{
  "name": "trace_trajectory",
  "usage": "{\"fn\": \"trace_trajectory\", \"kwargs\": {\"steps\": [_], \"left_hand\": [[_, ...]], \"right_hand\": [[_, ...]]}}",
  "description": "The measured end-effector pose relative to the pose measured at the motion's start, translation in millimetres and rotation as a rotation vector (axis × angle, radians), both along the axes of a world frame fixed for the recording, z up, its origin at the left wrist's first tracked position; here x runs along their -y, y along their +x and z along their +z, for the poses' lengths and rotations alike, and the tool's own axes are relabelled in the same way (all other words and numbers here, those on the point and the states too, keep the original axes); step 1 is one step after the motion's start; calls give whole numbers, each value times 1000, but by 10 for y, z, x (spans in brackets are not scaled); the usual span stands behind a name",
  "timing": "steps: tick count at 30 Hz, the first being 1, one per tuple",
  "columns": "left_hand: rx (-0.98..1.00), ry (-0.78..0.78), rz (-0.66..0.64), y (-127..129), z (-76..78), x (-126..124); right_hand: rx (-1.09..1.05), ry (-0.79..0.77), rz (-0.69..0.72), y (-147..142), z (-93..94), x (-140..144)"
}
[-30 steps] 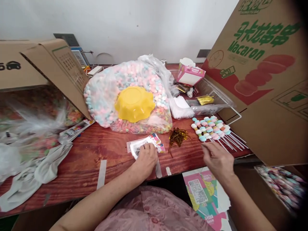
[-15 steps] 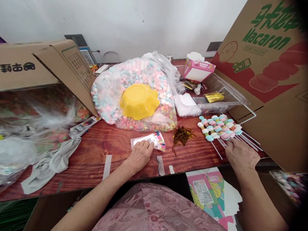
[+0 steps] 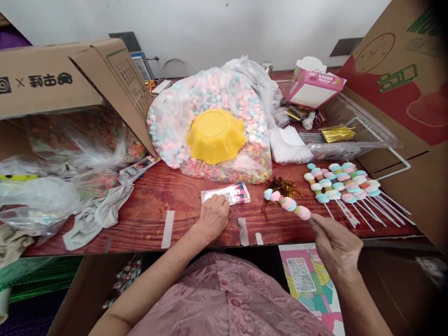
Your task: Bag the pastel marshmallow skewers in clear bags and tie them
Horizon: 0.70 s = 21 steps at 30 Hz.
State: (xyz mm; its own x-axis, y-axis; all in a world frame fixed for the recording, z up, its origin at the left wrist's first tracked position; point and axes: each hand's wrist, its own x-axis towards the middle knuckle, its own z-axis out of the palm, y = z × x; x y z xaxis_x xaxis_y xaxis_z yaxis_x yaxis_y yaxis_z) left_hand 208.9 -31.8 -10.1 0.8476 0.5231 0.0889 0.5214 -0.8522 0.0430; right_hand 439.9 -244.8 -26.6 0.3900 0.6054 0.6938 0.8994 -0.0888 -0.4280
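Note:
In my right hand [image 3: 338, 245] a marshmallow skewer [image 3: 289, 203] is held by its lower end, just under the last pink puff. It points left over the table, its tip in front of a bunch of gold twist ties [image 3: 282, 187]. My left hand [image 3: 214, 217] has its fingers curled onto a small stack of printed clear bags [image 3: 236, 192]; the fingertips are partly hidden. To the right lies a group of finished-looking marshmallow skewers [image 3: 341, 184], side by side with white sticks toward me.
Behind my hands sits a big clear bag of pastel marshmallows [image 3: 168, 126] with an upturned yellow bowl [image 3: 215, 135] on it. A clear plastic bin [image 3: 364, 144] holds sticks and gold ties. Cardboard boxes [image 3: 115, 84] flank the table; a grey cloth [image 3: 100, 217] lies left.
My right hand has lifted one skewer from the group and brought it left toward the gold ties. My left hand stays at the bags, its fingers more curled. The view has shifted.

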Motion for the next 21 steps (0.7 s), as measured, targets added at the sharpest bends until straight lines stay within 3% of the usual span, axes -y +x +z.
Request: {"fn": "trace_trajectory", "kwargs": {"steps": [3, 6, 10, 15, 21], "left_hand": [[79, -88, 54, -21, 37, -69], [140, -187, 100, -48, 60, -130], [74, -190, 97, -58, 110, -116], [-57, -138, 89, -6, 195, -28], [-49, -153, 69, 14, 152, -22]], "right_hand": [[39, -87, 98, -70, -7, 14], [208, -209, 117, -26, 96, 106], [581, -489, 129, 71, 499, 142], [802, -724, 292, 43, 958, -70], [878, -792, 489, -53, 1035, -362]]}}
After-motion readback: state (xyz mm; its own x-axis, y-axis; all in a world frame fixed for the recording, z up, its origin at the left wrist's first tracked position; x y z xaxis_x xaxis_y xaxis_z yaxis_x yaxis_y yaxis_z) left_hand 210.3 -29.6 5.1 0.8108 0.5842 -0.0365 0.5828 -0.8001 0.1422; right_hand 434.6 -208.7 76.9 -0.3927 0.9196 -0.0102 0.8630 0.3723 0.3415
